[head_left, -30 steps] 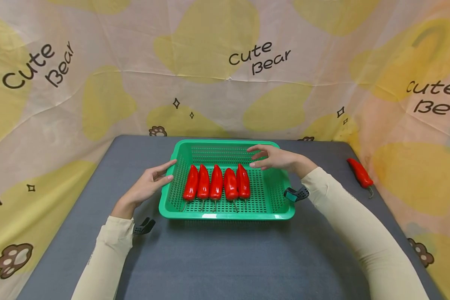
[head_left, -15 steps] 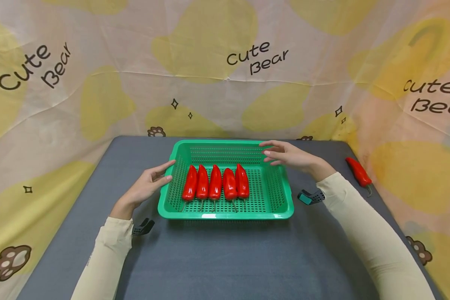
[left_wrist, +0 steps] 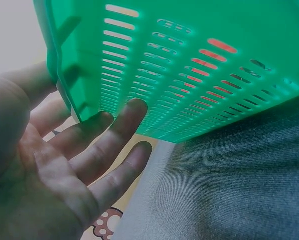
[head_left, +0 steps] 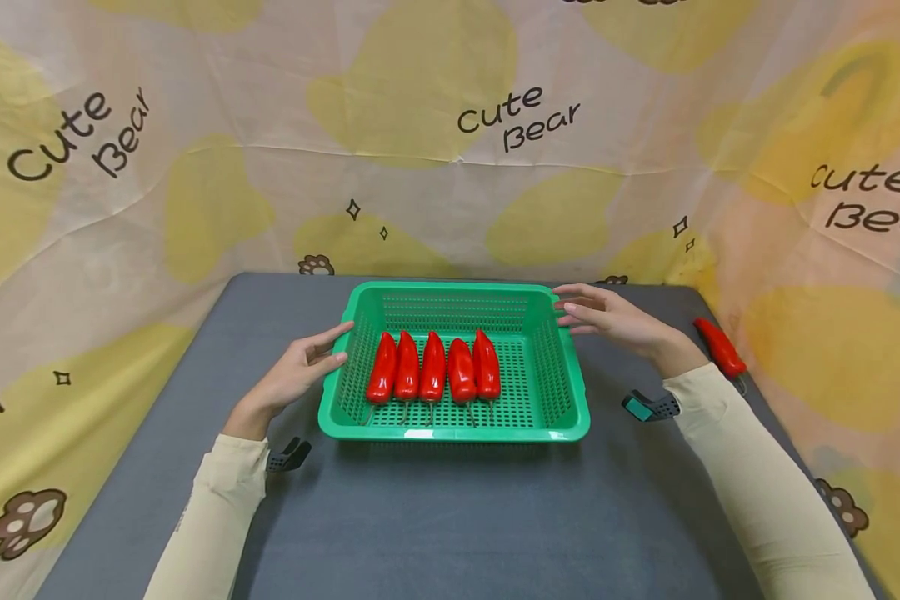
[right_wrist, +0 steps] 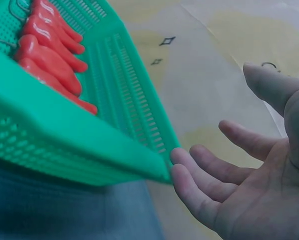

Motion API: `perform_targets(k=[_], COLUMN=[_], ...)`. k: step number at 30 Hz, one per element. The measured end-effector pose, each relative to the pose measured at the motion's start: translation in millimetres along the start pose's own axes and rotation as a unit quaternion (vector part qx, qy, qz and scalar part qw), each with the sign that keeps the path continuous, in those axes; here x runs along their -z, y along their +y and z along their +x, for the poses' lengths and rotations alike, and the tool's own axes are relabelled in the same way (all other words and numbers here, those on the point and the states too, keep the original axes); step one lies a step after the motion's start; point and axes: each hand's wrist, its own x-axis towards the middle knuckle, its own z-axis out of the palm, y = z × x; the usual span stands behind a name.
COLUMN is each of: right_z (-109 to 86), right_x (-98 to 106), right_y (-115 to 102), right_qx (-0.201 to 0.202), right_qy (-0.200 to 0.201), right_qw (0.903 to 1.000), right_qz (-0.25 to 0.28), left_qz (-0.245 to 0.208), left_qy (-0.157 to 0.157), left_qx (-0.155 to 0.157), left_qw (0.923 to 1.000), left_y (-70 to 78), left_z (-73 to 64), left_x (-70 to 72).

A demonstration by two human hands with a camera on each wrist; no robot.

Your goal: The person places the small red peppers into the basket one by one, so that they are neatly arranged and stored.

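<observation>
A green perforated plastic basket (head_left: pixel 453 434) sits on the grey table, with several red peppers (head_left: pixel 432 367) lying side by side in it, stems toward the front. My left hand (head_left: pixel 297 371) is at the basket's left rim; in the left wrist view its loosely extended fingers (left_wrist: pixel 109 145) lie along the outer side wall. At the back right corner, my right hand (head_left: pixel 607 317) has its fingers spread and holds nothing. The right wrist view shows its fingertips (right_wrist: pixel 182 175) right at the basket's corner.
Another red pepper (head_left: pixel 720 348) lies on the table's right edge, its stem end partly behind the right sleeve (head_left: pixel 750 467). Patterned cloth (head_left: pixel 450 200) hangs behind the grey table (head_left: pixel 450 525) and along both sides.
My right hand has moved right, from over the inside of the basket to its back right corner. The left hand, the basket and the peppers stay where they were.
</observation>
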Motion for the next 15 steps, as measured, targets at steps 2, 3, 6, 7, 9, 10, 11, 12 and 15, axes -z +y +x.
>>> perform_targets(k=[2, 3, 6, 7, 9, 10, 11, 12, 15], right_z=[-4.2, -6.1, -12.1, -14.3, -18.4, -20.5, -22.6, -24.4, -29.3], right_x=[3, 6, 12, 14, 18, 20, 22, 24, 30], right_y=[2, 3, 7, 8, 12, 14, 16, 18, 25], right_qx=[-0.003, -0.005, -0.009, -0.011, -0.016, -0.017, -0.02, -0.022, -0.029], right_qy=[0.01, 0.015, 0.031, 0.036, 0.043, 0.046, 0.049, 0.051, 0.06], right_qw=[0.9999, 0.9998, 0.9991, 0.9988, 0.9984, 0.9983, 0.9981, 0.9979, 0.9971], right_qz=[-0.01, -0.015, -0.027, -0.03, -0.032, -0.032, -0.032, -0.032, -0.035], left_qz=[-0.002, -0.001, 0.003, 0.001, -0.001, -0.002, -0.005, -0.005, -0.005], left_qy=[0.0, 0.0, -0.002, -0.002, -0.003, -0.004, -0.005, -0.004, -0.003], left_qx=[-0.002, -0.004, -0.007, -0.008, -0.008, -0.008, -0.008, -0.008, -0.006], left_qw=[1.0, 1.0, 1.0, 1.0, 1.0, 1.0, 0.9999, 0.9999, 1.0], left_y=[-0.2, -0.5, -1.5, -1.6, -1.9, -2.0, -1.8, -1.4, -0.7], left_z=[0.1, 0.2, 1.0, 1.3, 1.7, 1.9, 1.8, 1.6, 1.2], left_x=[-0.1, -0.1, 0.0, 0.0, 0.1, 0.1, 0.1, 0.1, 0.4])
